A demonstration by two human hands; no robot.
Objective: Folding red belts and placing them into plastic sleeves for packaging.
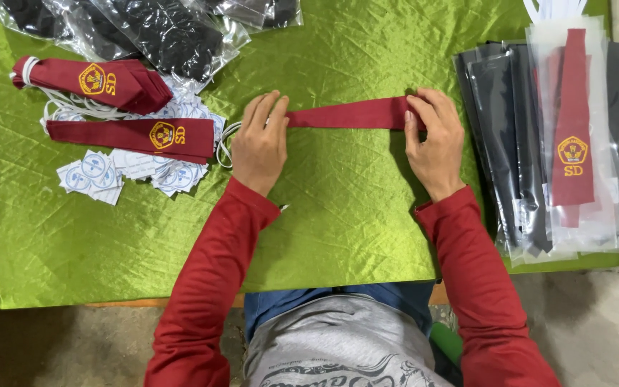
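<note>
A maroon cloth tie (352, 113) is lying flat and stretched across the middle of the wrinkled, shiny green surface (338, 215). The left hand (261, 142) is pressing its one end with fingers flat; the right hand (435, 140) is pinching the other. Left of the tie, two more maroon ties (130, 132) are resting on round paper labels (94, 173); right of it, clear sleeves (574, 143) are lying stacked.

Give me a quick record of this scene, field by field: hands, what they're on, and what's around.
left hand: flat on one end of the dark red tie
right hand: pressing the tie's other end
surface: green cloth
left side: two embroidered red ties, small paper tags
right side: clear plastic sleeves, one holding a tie
</note>
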